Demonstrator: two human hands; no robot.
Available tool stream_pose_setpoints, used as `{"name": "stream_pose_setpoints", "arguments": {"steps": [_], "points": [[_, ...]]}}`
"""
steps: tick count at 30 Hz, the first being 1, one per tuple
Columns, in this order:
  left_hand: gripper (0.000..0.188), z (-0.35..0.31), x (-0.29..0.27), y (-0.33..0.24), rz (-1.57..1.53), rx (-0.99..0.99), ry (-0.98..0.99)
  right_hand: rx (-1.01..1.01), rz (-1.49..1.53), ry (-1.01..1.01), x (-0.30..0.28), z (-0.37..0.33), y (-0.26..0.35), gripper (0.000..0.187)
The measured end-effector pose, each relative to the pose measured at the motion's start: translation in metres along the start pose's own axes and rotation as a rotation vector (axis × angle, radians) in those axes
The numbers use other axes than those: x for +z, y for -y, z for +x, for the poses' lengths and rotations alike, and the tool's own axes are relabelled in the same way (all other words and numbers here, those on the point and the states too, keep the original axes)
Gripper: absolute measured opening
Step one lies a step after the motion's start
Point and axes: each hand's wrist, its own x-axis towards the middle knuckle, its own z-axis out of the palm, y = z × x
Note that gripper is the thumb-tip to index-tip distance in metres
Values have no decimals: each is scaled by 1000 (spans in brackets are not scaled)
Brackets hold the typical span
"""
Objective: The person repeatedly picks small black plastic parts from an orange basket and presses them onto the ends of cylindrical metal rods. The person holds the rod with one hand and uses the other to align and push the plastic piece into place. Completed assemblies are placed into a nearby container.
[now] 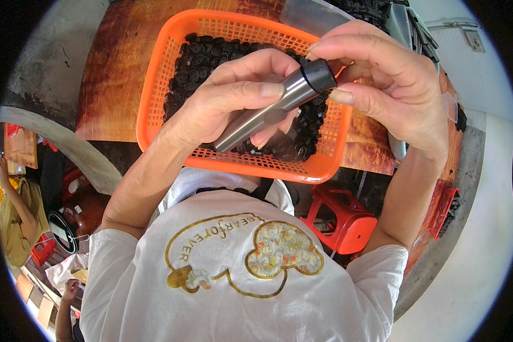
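Note:
A shiny dark-grey metal tube point(242, 125) lies slantwise in my left hand point(222, 97), with the thumb on top and the fingers wrapped beneath. On its side is a dark round button-like spot point(275, 116). The upper right end carries a black cap or collar point(319, 75). My right hand point(396, 80) is curved around that end, its thumb and fingers apart. One fingertip is at the cap's upper edge; whether it touches cannot be made out. Both hands are above an orange plastic basket point(145, 108) holding many small black round parts point(202, 65).
Under the basket is a reddish-brown wooden table point(114, 74). A red plastic stool point(347, 222) stands below it at right. Black parts and a pale container crowd the far right. Another red basket point(444, 211) is at the right edge. Another person point(20, 216) works at far left.

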Motion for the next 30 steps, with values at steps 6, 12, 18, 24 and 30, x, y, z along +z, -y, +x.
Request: {"name": "stream_pose_setpoints", "arguments": {"steps": [6, 12, 18, 24, 30], "points": [[36, 0, 0, -1, 47, 11, -17, 32, -9, 14, 0, 4, 4, 35], [38, 0, 3, -2, 94, 2, -54, 25, -186, 48, 0, 10, 9, 31], [38, -2, 7, -1, 205, 52, -97, 14, -202, 28, 3, 11, 4, 27], [35, -2, 11, 6, 392, 197, -173, 59, -148, -39, 8, 7, -1, 27], [43, -3, 8, 3, 301, 131, -93, -45, -385, -1, 7, 6, 5, 29]]}}
